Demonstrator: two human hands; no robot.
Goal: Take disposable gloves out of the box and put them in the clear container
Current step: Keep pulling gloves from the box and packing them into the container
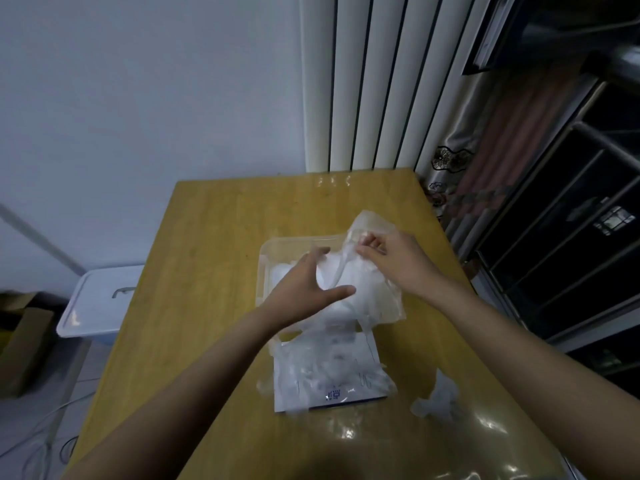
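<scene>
A clear container [265,268] stands on the wooden table [207,258], with thin translucent disposable gloves [367,292] piled in and above it. My right hand [394,258] pinches the top of the gloves over the container's far right corner. My left hand [304,289] is over the container with fingers stretched, thumb and fingertips touching the gloves. The white glove box [332,393] with blue print lies flat just in front of the container, with more gloves spilling over it. One loose glove [436,400] lies to the right of the box.
A white lidded bin [100,299] stands on the floor left of the table, beside cardboard boxes [20,344]. A white radiator [367,81] rises behind the table. A curtain and dark glass cabinet [568,237] are to the right. Clear film [485,438] covers the table's near right corner.
</scene>
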